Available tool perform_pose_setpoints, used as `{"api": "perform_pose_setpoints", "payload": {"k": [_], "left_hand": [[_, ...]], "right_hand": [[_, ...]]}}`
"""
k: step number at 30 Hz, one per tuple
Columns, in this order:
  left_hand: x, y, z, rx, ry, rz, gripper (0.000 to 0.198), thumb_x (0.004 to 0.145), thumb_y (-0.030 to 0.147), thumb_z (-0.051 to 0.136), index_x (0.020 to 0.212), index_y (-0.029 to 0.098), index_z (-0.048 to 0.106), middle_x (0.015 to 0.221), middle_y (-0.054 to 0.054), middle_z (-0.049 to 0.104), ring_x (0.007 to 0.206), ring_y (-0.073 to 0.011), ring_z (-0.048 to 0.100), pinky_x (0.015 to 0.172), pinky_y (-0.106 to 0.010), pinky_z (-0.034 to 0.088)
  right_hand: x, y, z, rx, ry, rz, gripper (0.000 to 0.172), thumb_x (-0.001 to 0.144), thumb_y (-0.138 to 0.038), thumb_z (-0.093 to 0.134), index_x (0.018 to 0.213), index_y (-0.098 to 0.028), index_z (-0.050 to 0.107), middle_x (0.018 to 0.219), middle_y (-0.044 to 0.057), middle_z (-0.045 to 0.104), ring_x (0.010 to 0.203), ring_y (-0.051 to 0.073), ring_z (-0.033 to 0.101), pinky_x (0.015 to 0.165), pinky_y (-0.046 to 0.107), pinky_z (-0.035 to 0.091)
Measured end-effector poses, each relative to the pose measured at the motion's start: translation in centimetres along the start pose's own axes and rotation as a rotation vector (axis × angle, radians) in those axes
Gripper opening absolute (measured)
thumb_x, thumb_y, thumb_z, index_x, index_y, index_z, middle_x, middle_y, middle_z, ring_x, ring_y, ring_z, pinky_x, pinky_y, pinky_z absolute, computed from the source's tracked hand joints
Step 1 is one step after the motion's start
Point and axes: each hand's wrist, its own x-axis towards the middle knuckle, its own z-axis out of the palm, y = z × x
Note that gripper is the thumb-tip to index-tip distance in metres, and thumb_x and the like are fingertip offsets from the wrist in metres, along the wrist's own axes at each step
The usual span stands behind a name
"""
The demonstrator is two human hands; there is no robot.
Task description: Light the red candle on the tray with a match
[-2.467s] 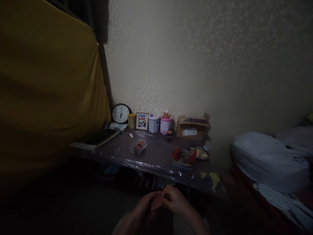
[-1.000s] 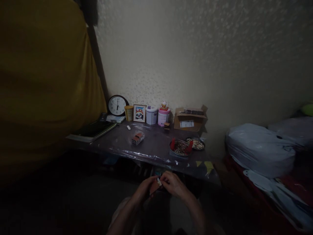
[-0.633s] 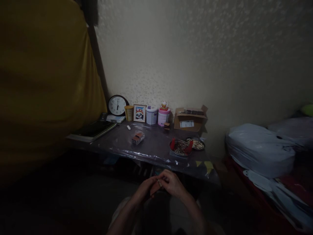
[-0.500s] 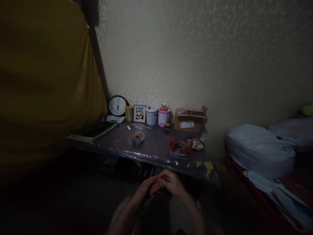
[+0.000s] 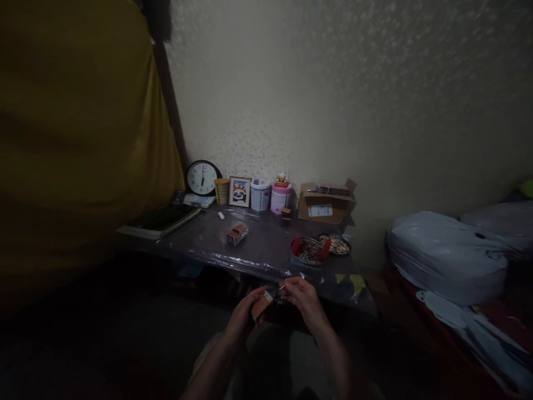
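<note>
My left hand (image 5: 246,312) is closed round a small orange-brown matchbox (image 5: 260,305), held just below the front edge of the low table (image 5: 266,258). My right hand (image 5: 300,294) hovers a little to its right, pinching a thin matchstick (image 5: 282,287) whose tip points at the box. Both hands sit in deep shade. On the table behind them stand a dish of dark bits with two red pieces (image 5: 310,251) and a dish of pale matchsticks (image 5: 338,245).
Along the wall stand a clock (image 5: 202,178), a cup, a framed picture (image 5: 239,191), two tins (image 5: 270,196) and a cardboard box (image 5: 326,206). A wrapped pack of boxes (image 5: 236,234) and a book (image 5: 160,220) lie on the table. Yellow cloth hangs left; plastic-wrapped bundles (image 5: 445,255) lie right.
My hands have risen toward the table edge and come apart. The right hand now holds a matchstick clear of the box; before, both were pressed together over it.
</note>
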Motion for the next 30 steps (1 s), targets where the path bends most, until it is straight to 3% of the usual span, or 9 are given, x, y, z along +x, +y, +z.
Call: {"api": "perform_pose_setpoints", "payload": {"k": [9, 18, 26, 30], "left_hand": [[0.08, -0.16, 0.08, 0.007, 0.007, 0.047, 0.028, 0.066, 0.037, 0.060, 0.081, 0.014, 0.065, 0.056, 0.001, 0.058, 0.038, -0.0066, 0.042, 0.035, -0.020, 0.023], [0.15, -0.47, -0.31, 0.040, -0.033, 0.041, 0.018, 0.068, 0.032, 0.056, 0.072, 0.016, 0.062, 0.057, 0.002, 0.057, 0.040, -0.0067, 0.043, 0.035, -0.019, 0.022], [0.20, -0.53, -0.09, 0.068, -0.030, 0.001, 0.020, 0.062, 0.034, 0.063, 0.069, 0.015, 0.063, 0.053, 0.002, 0.058, 0.040, -0.0073, 0.044, 0.038, -0.020, 0.026], [0.37, -0.72, 0.21, 0.066, -0.023, -0.019, 0.028, 0.063, 0.043, 0.065, 0.063, 0.015, 0.061, 0.044, 0.006, 0.050, 0.037, -0.0061, 0.039, 0.039, -0.020, 0.026]], "right_hand": [[-0.03, 0.14, 0.10, 0.128, -0.039, 0.058, 0.023, 0.060, -0.033, 0.076, 0.071, -0.016, 0.065, 0.076, 0.002, 0.068, 0.064, 0.011, 0.060, 0.065, 0.024, 0.048], [-0.20, 0.18, 0.09, 0.261, -0.100, 0.115, 0.018, 0.066, -0.027, 0.074, 0.075, -0.016, 0.064, 0.075, 0.002, 0.067, 0.067, 0.011, 0.061, 0.067, 0.023, 0.047], [-0.28, 0.11, 0.17, 0.262, -0.088, 0.126, 0.019, 0.065, -0.027, 0.075, 0.074, -0.016, 0.064, 0.075, 0.002, 0.067, 0.068, 0.012, 0.061, 0.066, 0.024, 0.048], [-0.16, 0.37, 0.05, 0.246, -0.095, 0.128, 0.020, 0.064, -0.027, 0.075, 0.075, -0.016, 0.064, 0.076, 0.003, 0.068, 0.070, 0.012, 0.062, 0.068, 0.024, 0.048]]}}
